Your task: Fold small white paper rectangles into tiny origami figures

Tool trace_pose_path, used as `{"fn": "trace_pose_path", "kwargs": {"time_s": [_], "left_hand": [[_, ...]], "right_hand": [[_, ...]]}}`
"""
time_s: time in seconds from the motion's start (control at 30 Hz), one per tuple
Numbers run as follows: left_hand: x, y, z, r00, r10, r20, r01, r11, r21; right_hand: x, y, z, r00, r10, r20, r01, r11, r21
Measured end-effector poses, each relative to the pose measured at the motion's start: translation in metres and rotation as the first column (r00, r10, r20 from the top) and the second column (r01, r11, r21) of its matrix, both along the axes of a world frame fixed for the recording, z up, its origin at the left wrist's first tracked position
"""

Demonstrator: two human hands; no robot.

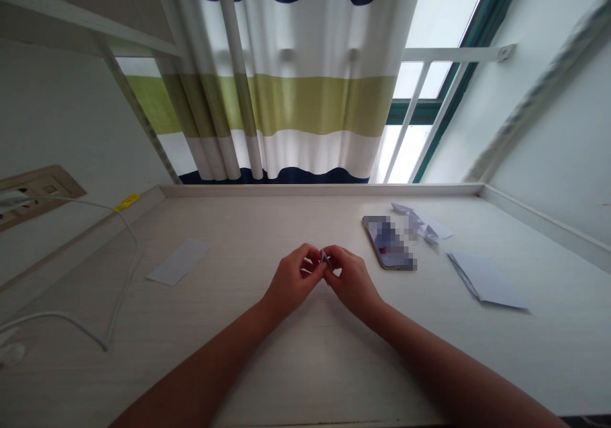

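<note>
Over the middle of the white desk, my left hand [296, 279] and my right hand [351, 278] meet at the fingertips. Pinched between them is a small piece of folded paper [325, 257], mostly covered by the fingers, so its full shape cannot be made out. Both hands are closed on it, thumbs and forefingers pressed together. A phone [387, 243] with a blurred screen lies just right of my right hand. Beyond the phone are several folded paper pieces [424, 227].
A stack of white paper [487, 280] lies at the right. One flat paper sheet [179, 261] is on the left. A white cable [126, 281] runs from the wall socket [41, 192] onto the desk [267, 377]. A raised ledge [286, 190] borders the back, before a striped curtain [315, 103].
</note>
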State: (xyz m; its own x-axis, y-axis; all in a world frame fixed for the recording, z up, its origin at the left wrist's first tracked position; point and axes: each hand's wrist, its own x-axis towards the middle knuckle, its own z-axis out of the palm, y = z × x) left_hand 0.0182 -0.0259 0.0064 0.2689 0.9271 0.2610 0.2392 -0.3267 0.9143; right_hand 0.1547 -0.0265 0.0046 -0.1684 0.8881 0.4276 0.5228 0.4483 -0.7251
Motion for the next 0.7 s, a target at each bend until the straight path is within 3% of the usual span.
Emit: {"fn": "trace_pose_path", "kwargs": {"time_s": [0.3, 0.7], "left_hand": [[0.0024, -0.0006, -0.0035, 1.0, -0.019, 0.011, 0.019, 1.0, 0.021], [0.0, -0.001, -0.0014, 0.999, -0.034, -0.007, 0.034, 0.998, 0.052]], "right_hand": [[0.0006, 0.002, 0.0005, 0.997, -0.061, -0.051, 0.06, 0.998, -0.029], [0.0021, 0.0048, -0.0001, 0.976, -0.045, -0.212, 0.024, 0.994, -0.103]]}}
